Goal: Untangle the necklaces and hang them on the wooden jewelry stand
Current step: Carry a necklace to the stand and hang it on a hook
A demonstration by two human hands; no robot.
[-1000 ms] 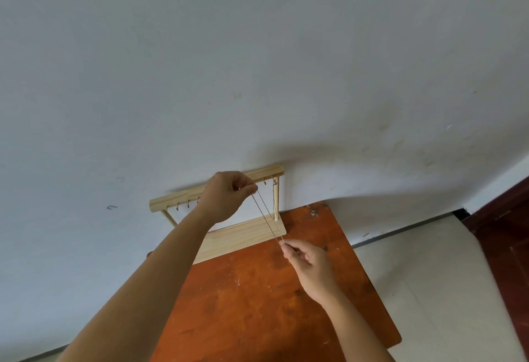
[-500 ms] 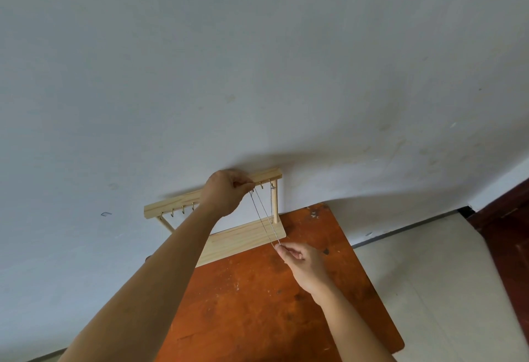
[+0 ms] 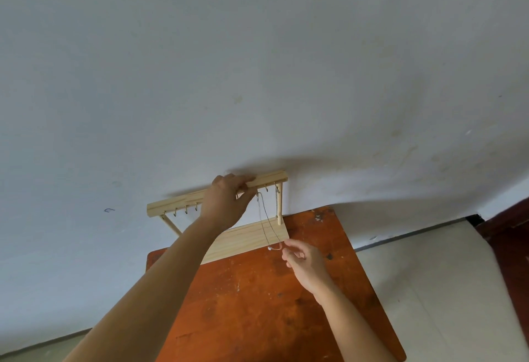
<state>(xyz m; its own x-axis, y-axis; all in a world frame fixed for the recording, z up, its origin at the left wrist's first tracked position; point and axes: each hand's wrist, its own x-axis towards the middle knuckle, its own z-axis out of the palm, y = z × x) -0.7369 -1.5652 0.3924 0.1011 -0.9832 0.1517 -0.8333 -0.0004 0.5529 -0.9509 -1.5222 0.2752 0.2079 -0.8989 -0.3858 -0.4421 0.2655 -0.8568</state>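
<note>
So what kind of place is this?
Probably a plain room at home: a bare white wall, a worn orange wooden table pushed against it, and a pale tiled floor.

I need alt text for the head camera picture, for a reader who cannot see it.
A left hand rests on the top bar of a wooden stand while a thin necklace hangs from one of its hooks. The right hand, fingers loosely open, is at the chain's lower end. The stand sits on an orange-brown table against a white wall.

The left hand [image 3: 229,204] and hanging necklace [image 3: 267,222] block the stand's [image 3: 246,240] middle; its left hooks [image 3: 180,210] seem reachable.
</note>
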